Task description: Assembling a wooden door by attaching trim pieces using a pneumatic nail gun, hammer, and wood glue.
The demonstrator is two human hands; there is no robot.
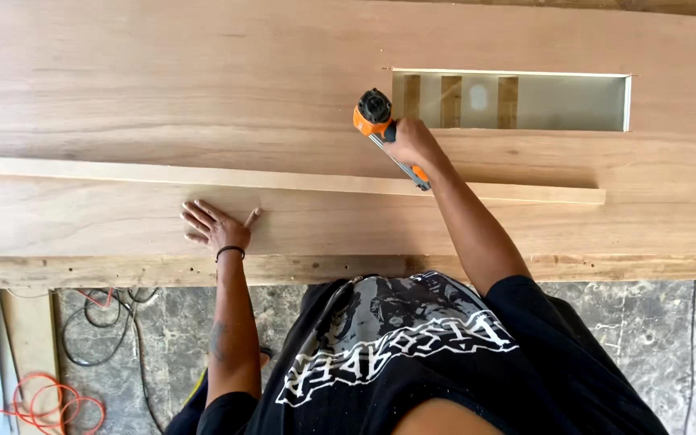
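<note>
The orange nail gun [380, 121] stands nose-down on a thin pale wood strip [283, 179] running lengthwise along the middle of the plywood surface [122, 80]. The right hand [414, 145] has its grip wrapped around the gun's handle. The left hand [215, 226] lies flat, fingers spread, near the surface's near edge, just below the strip. A rectangular cutout [565, 102] opens beyond the gun.

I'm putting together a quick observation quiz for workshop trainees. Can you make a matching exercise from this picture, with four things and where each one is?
Things:
1. nail gun
2. left hand
3. thin wood strip
4. orange cord

Places:
A. flat on the wood panel
B. coiled on the floor
C. gripped in the right hand
D. lying lengthwise across the panel

Pairs: 1-C, 2-A, 3-D, 4-B
</note>
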